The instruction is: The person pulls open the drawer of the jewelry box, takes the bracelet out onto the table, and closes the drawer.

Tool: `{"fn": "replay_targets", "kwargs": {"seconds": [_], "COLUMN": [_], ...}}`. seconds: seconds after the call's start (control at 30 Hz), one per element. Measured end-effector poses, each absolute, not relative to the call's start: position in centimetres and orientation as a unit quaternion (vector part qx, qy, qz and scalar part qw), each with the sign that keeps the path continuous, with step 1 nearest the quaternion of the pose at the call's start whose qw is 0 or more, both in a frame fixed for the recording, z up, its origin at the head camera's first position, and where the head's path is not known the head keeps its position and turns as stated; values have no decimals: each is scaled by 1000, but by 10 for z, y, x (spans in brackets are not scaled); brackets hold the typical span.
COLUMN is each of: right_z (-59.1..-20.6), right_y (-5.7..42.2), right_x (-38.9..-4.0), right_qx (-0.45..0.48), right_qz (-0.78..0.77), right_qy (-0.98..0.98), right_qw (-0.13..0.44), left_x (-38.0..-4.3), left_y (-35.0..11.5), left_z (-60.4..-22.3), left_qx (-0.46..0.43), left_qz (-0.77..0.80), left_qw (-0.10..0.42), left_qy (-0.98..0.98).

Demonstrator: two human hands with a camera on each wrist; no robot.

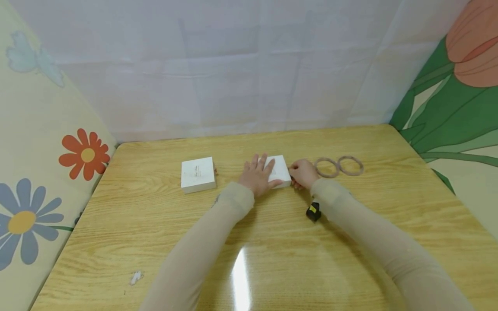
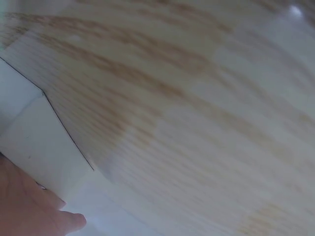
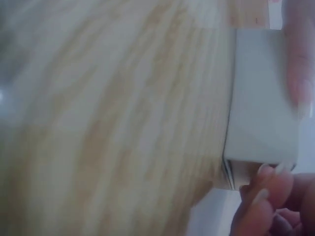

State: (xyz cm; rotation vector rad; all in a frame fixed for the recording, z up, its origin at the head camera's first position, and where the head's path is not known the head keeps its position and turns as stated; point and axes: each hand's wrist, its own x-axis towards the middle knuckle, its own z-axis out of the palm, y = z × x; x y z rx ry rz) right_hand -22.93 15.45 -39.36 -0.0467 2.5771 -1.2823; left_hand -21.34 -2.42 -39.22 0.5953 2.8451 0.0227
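My left hand [image 1: 256,176] rests on top of a small white box [image 1: 281,163], its fingers spread. My right hand [image 1: 304,173] is at the box's right end with its fingers curled. In the right wrist view, bent fingertips [image 3: 268,187] pinch at the end of the white box [image 3: 261,103], where a brownish inner part shows; the exact piece between them is hidden. Above them a finger of my left hand [image 3: 299,59] lies against the box. Part of the left hand [image 2: 29,206] also touches the white box [image 2: 44,142] in the left wrist view.
A second white box [image 1: 197,172] with small print sits to the left, a brownish tab [image 1: 215,171] at its right side. Two joined mauve rings [image 1: 327,176] lie right of my right hand. The wooden table [image 1: 163,233] meets a white cloth [image 1: 218,99] behind.
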Motion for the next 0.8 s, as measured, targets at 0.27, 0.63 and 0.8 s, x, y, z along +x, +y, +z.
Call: {"fn": "replay_targets", "kwargs": {"seconds": [0.27,0.63,0.8], "right_z": [-393,-382,-378], "right_y": [161,163,166], "right_x": [-231,-233,-231], "right_qx": [-22,-33,-69], "right_qz": [-445,-430,-406], "right_qy": [882,887,908], "right_qw": [151,165,82], "left_x": [-217,-219,-217], "left_y": [-19,-14,-23], "left_z": [-393,-388,-390], "left_qx": [205,199,209], "left_qz": [22,20,45], "left_qw": [121,105,80], "left_qy": [971,974,974]}}
